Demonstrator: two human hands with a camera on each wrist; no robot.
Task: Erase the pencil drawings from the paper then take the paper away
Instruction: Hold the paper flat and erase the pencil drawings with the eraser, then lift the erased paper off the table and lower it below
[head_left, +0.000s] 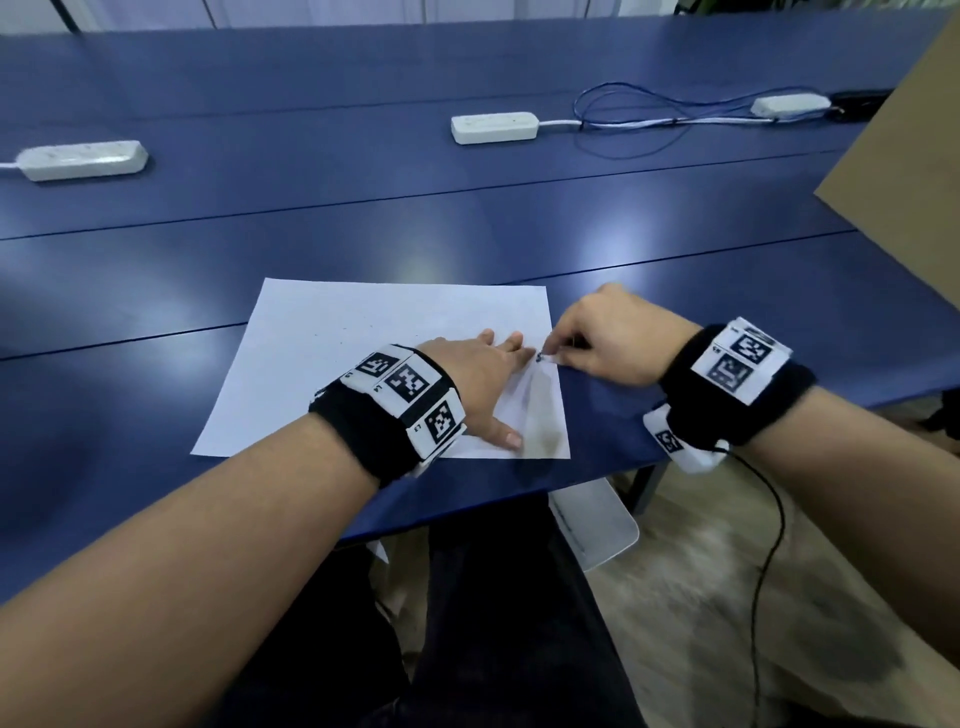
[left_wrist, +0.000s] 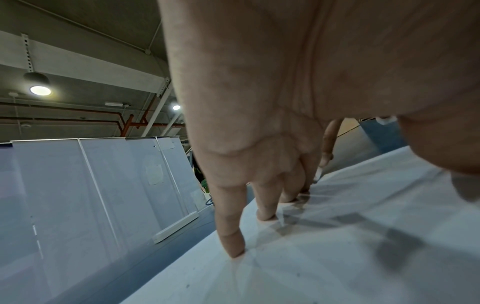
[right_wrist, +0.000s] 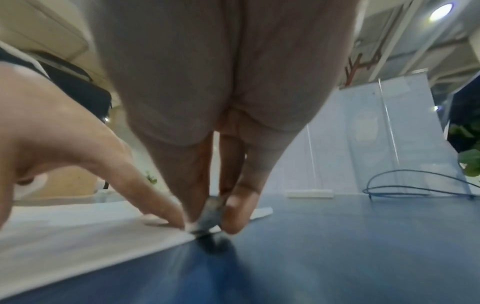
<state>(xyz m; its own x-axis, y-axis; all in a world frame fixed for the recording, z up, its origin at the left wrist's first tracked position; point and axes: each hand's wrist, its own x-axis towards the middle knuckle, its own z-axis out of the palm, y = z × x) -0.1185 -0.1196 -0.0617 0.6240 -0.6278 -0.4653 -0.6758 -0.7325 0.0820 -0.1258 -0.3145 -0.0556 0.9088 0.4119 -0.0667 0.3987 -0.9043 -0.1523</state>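
A white sheet of paper (head_left: 363, 353) lies flat on the blue table (head_left: 519, 234) near its front edge. My left hand (head_left: 483, 379) rests on the paper's right side with straight spread fingers (left_wrist: 231, 236) pressing it down. My right hand (head_left: 608, 338) is at the paper's right edge, its thumb and fingers pinching a small grey, smudged eraser (right_wrist: 211, 214) whose tip meets that paper edge (right_wrist: 155, 242). In the head view the eraser (head_left: 543, 356) shows only as a small dark tip beside my left fingertips. Faint specks dot the sheet; no clear drawing shows.
Three white power strips (head_left: 493, 127) (head_left: 83, 160) (head_left: 789, 105) and looped cables (head_left: 634, 117) lie farther back on the table. A brown cardboard sheet (head_left: 909, 171) stands at the right. The table's front edge runs just below the paper, with a white chair (head_left: 597, 525) underneath.
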